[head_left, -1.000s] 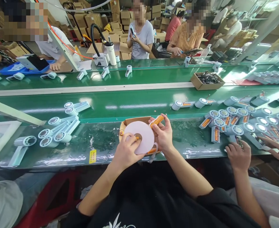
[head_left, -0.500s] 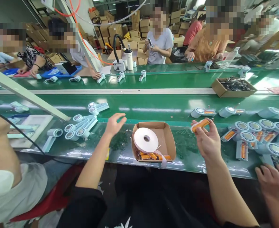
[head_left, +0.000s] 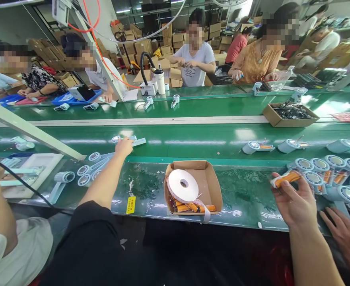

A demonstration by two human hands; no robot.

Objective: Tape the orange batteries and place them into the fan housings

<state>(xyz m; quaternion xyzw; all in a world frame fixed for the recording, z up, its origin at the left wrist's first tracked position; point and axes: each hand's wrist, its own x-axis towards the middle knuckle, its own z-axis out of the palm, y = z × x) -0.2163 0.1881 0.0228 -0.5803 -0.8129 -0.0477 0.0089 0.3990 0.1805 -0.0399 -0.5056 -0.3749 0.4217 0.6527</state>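
On the left, my left hand (head_left: 123,147) reaches across the bench with its fingers curled onto a light-blue handheld fan body (head_left: 139,142). The hand covers that fan's round head. Another fan body (head_left: 115,139) lies right behind the fingers. My right hand (head_left: 296,198) holds an orange battery (head_left: 287,178) with a whitish end between thumb and fingers, above the bench at the right. Between my arms stands an open cardboard box (head_left: 212,186) containing a roll of white tape (head_left: 183,186) and several orange batteries (head_left: 182,207).
Several fan bodies with orange batteries (head_left: 314,178) crowd the right, beside a co-worker's hand (head_left: 342,230). More fan bodies (head_left: 85,174) lie at the left near a slanted metal post (head_left: 34,129). A box of dark parts (head_left: 291,115) stands beyond; people sit across the green belt (head_left: 193,137).
My left hand has moved left and forward onto the fan bodies, and its fingers have closed. My right hand has moved right and a little toward me, with the battery still in it.
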